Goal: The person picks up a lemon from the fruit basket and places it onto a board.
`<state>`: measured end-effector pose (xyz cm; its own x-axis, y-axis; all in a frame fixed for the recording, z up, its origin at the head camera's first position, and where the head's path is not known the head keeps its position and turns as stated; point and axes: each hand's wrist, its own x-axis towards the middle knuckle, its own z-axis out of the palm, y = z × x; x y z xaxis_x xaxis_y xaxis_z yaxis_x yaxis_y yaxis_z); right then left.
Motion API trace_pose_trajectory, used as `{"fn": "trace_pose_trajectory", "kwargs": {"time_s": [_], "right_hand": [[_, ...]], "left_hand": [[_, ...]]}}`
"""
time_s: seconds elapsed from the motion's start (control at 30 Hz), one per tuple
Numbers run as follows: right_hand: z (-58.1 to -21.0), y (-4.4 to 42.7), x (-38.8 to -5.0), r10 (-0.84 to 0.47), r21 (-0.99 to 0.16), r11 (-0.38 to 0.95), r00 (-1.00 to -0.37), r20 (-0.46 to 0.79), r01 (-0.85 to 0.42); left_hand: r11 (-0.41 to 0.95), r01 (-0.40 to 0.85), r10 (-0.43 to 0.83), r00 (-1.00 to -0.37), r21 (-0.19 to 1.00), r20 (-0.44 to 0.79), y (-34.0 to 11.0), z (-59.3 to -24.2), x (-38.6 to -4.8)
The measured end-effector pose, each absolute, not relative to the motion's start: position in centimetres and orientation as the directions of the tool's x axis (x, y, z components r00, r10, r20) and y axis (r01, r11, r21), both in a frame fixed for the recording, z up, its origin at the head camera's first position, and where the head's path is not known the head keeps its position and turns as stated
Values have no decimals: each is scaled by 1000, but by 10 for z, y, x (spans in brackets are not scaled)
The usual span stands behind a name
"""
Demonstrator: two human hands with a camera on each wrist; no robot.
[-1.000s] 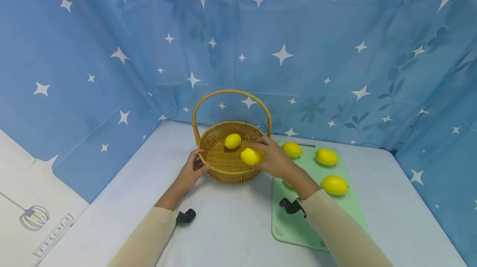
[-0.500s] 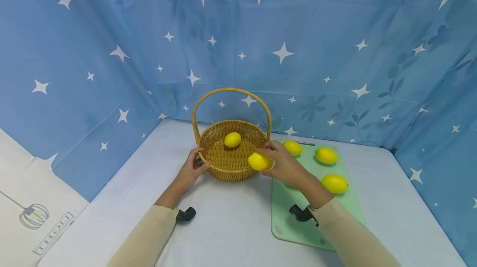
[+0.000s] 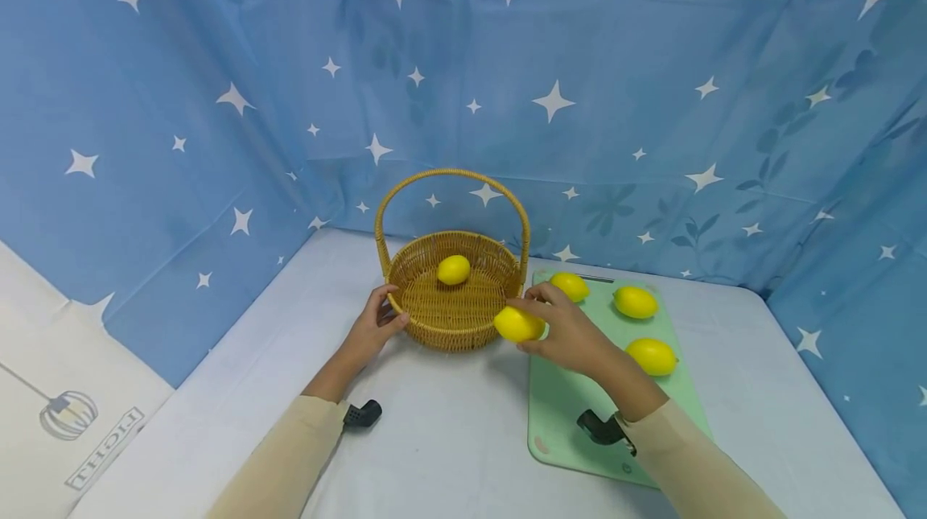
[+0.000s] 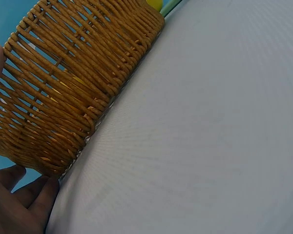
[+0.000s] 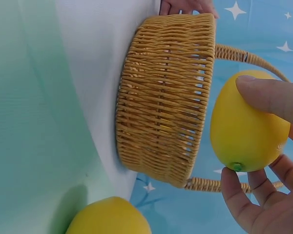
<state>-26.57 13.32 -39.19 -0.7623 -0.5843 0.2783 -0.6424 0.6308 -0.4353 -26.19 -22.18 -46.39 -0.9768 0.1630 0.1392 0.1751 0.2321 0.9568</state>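
Note:
A wicker basket (image 3: 452, 338) with a tall hoop handle stands near the back of the table, one lemon (image 3: 453, 269) lying inside. My left hand (image 3: 369, 334) grips its left rim; in the left wrist view, the thumb lies on the rim and the fingers (image 4: 41, 200) reach round the side. Just off the basket's front right edge, my right hand (image 3: 568, 334) holds another lemon (image 3: 519, 324) in the air between thumb and fingers. The right wrist view shows this lemon (image 5: 249, 122) apart from the basket, with a further lemon (image 5: 110, 217) below it.
Right of the basket lies a light green cutting board (image 3: 572, 430), partly under my right forearm. On it are a back-left lemon (image 3: 569, 286), a back-right lemon (image 3: 636, 302) and a nearer lemon (image 3: 652, 357). A blue star-patterned curtain (image 3: 463, 84) closes off the back.
My right hand has drawn the held lemon from over the basket rightward and toward me, to the gap beside the cutting board. My left hand has stayed on the rim.

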Motion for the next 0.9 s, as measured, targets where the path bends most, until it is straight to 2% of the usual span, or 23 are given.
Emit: {"fn": "trace_pose_trajectory", "kwargs": {"time_s": [0.23, 0.9], "right_hand": [[-397, 142, -258, -592, -408, 631, -749, 297, -660], [-415, 172, -229, -550, -350, 707, -789, 272, -614]], "left_hand": [[219, 173, 163, -977, 960, 139, -223, -466, -262], [216, 161, 164, -978, 963, 127, -221, -461, -259]]}}
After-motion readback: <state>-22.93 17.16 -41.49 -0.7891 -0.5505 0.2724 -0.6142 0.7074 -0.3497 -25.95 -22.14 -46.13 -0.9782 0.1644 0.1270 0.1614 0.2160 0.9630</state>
